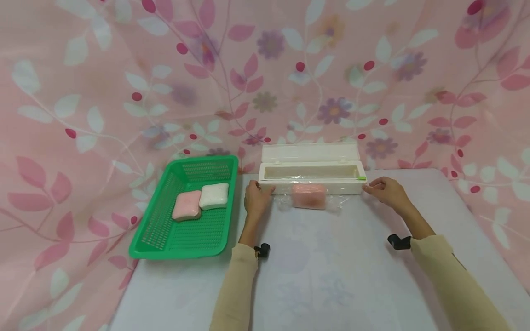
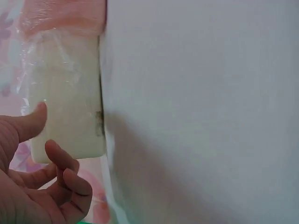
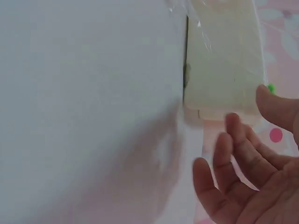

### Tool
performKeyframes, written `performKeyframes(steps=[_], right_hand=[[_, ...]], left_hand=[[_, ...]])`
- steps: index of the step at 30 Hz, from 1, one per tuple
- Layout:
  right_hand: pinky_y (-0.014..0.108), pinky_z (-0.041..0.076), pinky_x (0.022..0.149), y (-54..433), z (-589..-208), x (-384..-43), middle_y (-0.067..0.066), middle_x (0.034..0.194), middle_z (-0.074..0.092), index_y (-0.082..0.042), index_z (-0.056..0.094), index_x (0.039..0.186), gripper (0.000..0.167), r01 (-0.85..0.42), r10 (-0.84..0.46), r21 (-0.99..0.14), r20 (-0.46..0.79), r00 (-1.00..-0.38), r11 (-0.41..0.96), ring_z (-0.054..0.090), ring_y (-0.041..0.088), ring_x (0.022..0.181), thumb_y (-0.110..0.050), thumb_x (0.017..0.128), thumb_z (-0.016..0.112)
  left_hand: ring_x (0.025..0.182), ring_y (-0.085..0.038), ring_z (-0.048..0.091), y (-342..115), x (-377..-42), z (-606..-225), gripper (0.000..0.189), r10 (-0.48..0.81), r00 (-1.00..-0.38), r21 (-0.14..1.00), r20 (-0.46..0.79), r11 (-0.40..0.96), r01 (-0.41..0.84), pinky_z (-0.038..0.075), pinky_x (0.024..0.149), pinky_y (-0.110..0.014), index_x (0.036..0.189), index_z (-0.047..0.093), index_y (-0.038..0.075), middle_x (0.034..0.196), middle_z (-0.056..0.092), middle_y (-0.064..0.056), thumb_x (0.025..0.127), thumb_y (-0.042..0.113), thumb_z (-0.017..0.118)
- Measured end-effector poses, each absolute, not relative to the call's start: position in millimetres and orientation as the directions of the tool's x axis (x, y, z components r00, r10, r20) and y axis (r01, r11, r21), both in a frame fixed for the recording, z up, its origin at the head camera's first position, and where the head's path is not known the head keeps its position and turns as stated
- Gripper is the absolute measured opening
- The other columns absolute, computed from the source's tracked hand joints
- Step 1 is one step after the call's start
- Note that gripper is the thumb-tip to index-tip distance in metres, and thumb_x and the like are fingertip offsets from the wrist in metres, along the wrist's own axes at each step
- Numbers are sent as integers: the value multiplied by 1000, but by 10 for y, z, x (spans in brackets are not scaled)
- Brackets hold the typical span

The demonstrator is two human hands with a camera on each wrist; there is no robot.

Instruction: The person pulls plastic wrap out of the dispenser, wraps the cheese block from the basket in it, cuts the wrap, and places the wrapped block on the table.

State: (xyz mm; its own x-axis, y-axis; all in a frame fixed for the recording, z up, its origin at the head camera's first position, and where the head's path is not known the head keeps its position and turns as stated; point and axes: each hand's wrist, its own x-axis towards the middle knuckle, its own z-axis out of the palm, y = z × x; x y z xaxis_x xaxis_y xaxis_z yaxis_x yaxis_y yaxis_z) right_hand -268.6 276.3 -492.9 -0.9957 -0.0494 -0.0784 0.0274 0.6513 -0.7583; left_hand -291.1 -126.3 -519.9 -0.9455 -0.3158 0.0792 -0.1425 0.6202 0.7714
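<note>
A white plastic wrap dispenser stands at the back of the table with its lid raised. Clear film hangs over its front, and a pink soap bar lies in that film against the front. My left hand holds the dispenser's left end, thumb across the front face and fingers bent at the end, as the left wrist view shows. At the right end, my right hand has its thumb by the corner near a green tab. Its fingers are loosely bent beside the end, gripping nothing.
To the left stands a green plastic basket holding a pink soap bar and a white soap bar. A pink floral curtain hangs directly behind the table, which has a pale cover.
</note>
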Motion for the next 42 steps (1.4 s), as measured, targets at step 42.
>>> performKeyframes(steps=[42], right_hand=[[47, 51, 78, 2058, -5305, -2312, 7, 109, 68, -16, 64, 103, 14, -329, -209, -708, 254, -944, 625, 62, 29, 103, -29, 96, 66]], left_hand=[[83, -18, 60, -1041, -2652, -5254, 9, -38, -989, 898, 146, 425, 116, 46, 67, -29, 90, 71, 3, 91, 68, -8, 86, 10, 76]])
